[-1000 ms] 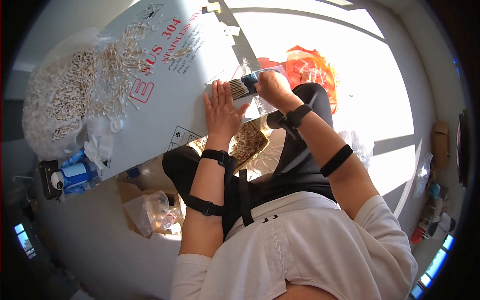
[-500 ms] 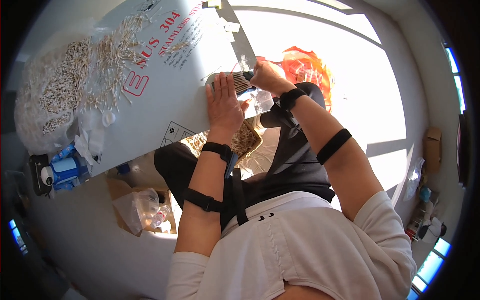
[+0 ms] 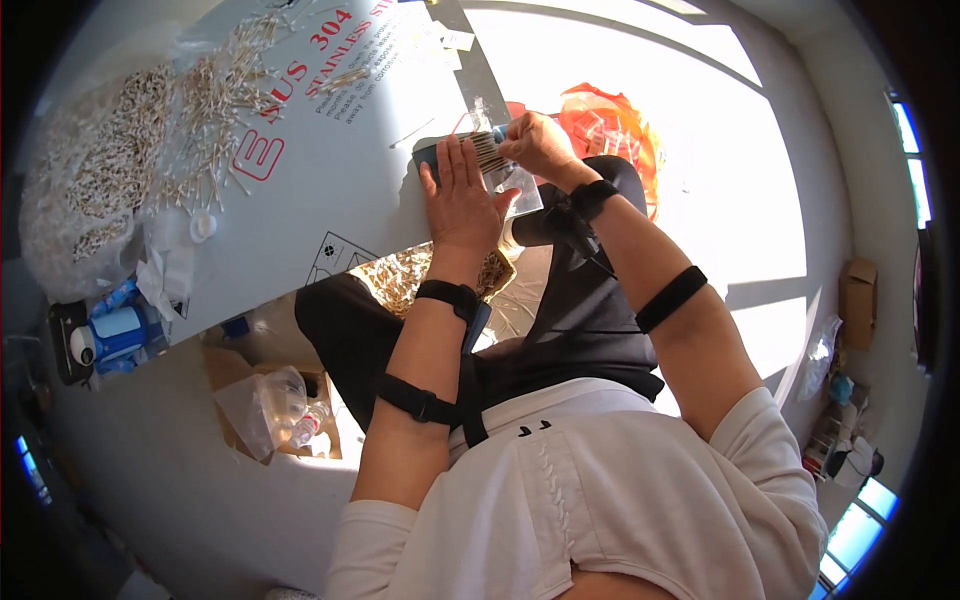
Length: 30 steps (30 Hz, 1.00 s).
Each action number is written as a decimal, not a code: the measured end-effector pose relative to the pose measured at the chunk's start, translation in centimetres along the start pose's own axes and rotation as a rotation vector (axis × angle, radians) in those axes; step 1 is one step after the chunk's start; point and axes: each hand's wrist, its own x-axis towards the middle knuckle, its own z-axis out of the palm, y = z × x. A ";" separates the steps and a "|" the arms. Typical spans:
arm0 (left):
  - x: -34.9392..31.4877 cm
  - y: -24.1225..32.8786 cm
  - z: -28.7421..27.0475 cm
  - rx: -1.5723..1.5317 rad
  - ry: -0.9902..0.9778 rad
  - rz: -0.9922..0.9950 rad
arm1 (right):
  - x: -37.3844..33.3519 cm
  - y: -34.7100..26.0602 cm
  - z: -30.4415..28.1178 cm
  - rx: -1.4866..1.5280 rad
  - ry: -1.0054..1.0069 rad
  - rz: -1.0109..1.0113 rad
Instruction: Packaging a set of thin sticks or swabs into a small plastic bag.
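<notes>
My left hand [image 3: 465, 200] lies with fingers stretched out and flat over a row of thin cotton swabs [image 3: 484, 152] near the table's right edge. Beneath the fingers, a dark flat piece [image 3: 428, 158] shows in part. At the right ends of the swabs, my right hand [image 3: 543, 150] is closed, its fingertips pinched together. A small bluish bit shows by those fingertips; what they hold is hidden. Clear plastic [image 3: 522, 192] sticks out at the table edge below the hands.
A large clear bag of cotton swabs [image 3: 110, 170] and a loose pile [image 3: 225, 110] cover the table's far left. A blue-and-white bottle [image 3: 110, 333] is at its left edge. A basket of swabs [image 3: 395, 278] sits below. An orange bag [image 3: 612, 125] lies beyond my knee.
My left hand has shifted slightly right and down, uncovering more of the dark piece. My right hand has turned a little, its fingers still closed at the swab ends. The view has shifted slightly.
</notes>
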 end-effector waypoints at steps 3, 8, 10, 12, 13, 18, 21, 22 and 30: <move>-0.4 0.0 0.0 -0.029 -0.006 0.018 | -0.1 0.1 0.2 0.014 0.029 -0.004; -0.8 -0.1 0.1 -0.017 0.018 0.029 | -0.2 -1.0 0.5 -0.008 0.105 -0.022; -0.7 0.0 -0.1 -0.020 -0.002 0.023 | 0.0 -1.3 0.3 -0.085 0.109 -0.017; -0.6 0.1 -0.3 -0.023 -0.023 0.017 | 0.0 -1.7 0.0 -0.126 0.091 -0.025; -0.5 0.1 -0.4 -0.030 -0.049 0.016 | 0.0 -1.9 -0.1 -0.168 0.072 -0.034; -0.3 0.1 -0.4 -0.009 -0.073 0.021 | -0.3 -3.4 -0.5 -0.359 0.014 -0.073; -0.1 0.2 -0.4 0.005 -0.089 0.035 | -0.2 -3.7 -0.8 -0.376 -0.006 -0.062; -0.1 0.3 -0.4 -0.007 -0.082 0.038 | -0.3 -3.8 -0.9 -0.363 -0.027 -0.055; 1.3 1.6 0.8 -0.063 -0.055 0.071 | -0.9 -1.5 -0.3 -0.091 0.219 -0.041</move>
